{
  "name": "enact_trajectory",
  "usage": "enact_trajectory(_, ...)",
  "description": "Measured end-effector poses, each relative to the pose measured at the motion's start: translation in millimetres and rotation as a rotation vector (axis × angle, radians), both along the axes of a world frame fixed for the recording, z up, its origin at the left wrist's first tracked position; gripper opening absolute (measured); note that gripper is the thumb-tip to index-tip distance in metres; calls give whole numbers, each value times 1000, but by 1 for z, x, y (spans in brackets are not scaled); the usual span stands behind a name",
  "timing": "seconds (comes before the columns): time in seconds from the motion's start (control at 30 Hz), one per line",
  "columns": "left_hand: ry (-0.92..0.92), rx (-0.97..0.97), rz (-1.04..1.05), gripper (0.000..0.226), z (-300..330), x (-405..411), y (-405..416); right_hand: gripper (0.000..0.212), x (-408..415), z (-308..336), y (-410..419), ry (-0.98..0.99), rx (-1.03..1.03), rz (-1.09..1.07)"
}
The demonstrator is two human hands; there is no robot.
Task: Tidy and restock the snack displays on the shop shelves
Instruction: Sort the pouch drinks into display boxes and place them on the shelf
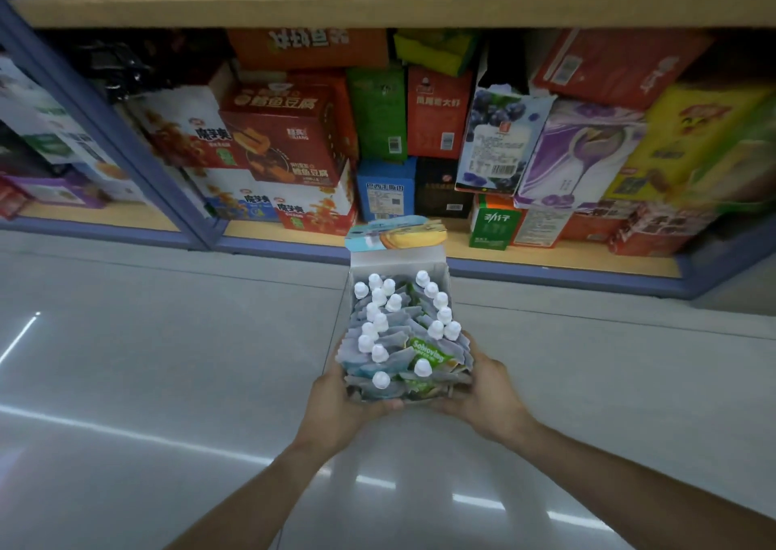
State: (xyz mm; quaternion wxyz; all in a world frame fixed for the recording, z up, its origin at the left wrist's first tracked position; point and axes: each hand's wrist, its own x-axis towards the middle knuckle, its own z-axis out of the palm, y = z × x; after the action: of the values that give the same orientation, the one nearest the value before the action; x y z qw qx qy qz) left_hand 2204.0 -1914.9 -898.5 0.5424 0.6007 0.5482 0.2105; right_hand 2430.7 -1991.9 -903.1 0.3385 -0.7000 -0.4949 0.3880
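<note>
A person holds an open white cardboard box [399,262] out in front, above the shiny grey floor [147,381]. The left hand [336,406] curls round the near left corner of the box. The right hand [487,394] curls round the near right corner. Both hands grip it tight, one on each side.

The box is packed full of soft grey squeeze pouches with white screw caps [378,318]. One pouch near the front shows a green label [428,354]. The far flap of the box, with blue and yellow print [397,232], stands up.

Past the box is the bottom wooden shelf with a blue edge [567,281]. It is crowded with snack boxes. Far left sits a red carton with pictures of brown food [285,134]. In the middle stand a green carton [378,117] and a small blue carton [384,190]. To the right leans a purple carton with a spoon picture [579,155]. Many of these boxes tilt or lie in messy piles.

The step in hand looks like bringing this full box to the shelf to restock it. There is a bare strip of shelf just beyond the box, in front of the small blue carton. Next, the box likely needs to go down there, flat and straight, without tipping the pouches out or bumping the leaning cartons.
</note>
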Motion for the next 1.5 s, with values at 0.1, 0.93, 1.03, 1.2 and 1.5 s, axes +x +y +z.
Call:
enact_trajectory(0.1, -49, 67, -51, 78, 51, 13, -8, 93, 12, 54, -20, -1, 45, -29)
enact_trajectory(0.93, -91, 556, -482, 89, 403, 272, 83, 69, 233, 423, 2, -344, 247, -310)
enact_trajectory(1.03, -63, 527, -434, 103, 388, 300, 114, 76, 258, 402, 40, -319, 243, -362)
enact_trajectory(1.2, -72, 523, -336, 78, 369, 328, 145, 64, 289, 365, 87, -228, 274, -452)
enact_trajectory(1.5, -85, 570, -318, 67, 356, 359, 170, 70, 312, 342, 131, -242, 262, -510)
